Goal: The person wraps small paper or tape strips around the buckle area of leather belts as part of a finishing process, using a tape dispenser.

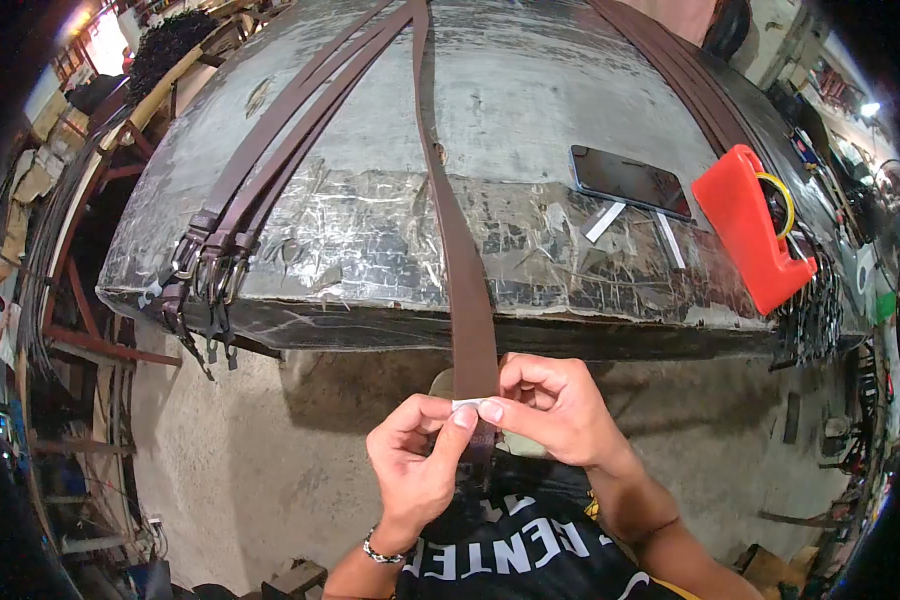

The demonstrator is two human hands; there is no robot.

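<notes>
A brown leather belt (460, 280) runs from the far side of the table down over the near edge to my hands. A small white strip (470, 403) lies across the belt between my fingertips. My left hand (420, 455) is closed, pinching the strip and the belt's left edge between thumb and fingers. From the other side my right hand (555, 408) pinches too, its thumb pressed on the strip's right end and its fingers curled behind the belt. Below my hands the belt's lower end is partly hidden against my dark shirt.
The worn, tape-covered table (360, 230) bears several buckled belts (270, 190) at left and more belts (685, 80) at right. A phone (630, 180), two white strips (603, 222) and a red plastic holder (745, 230) with a yellow ring (782, 205) lie at right.
</notes>
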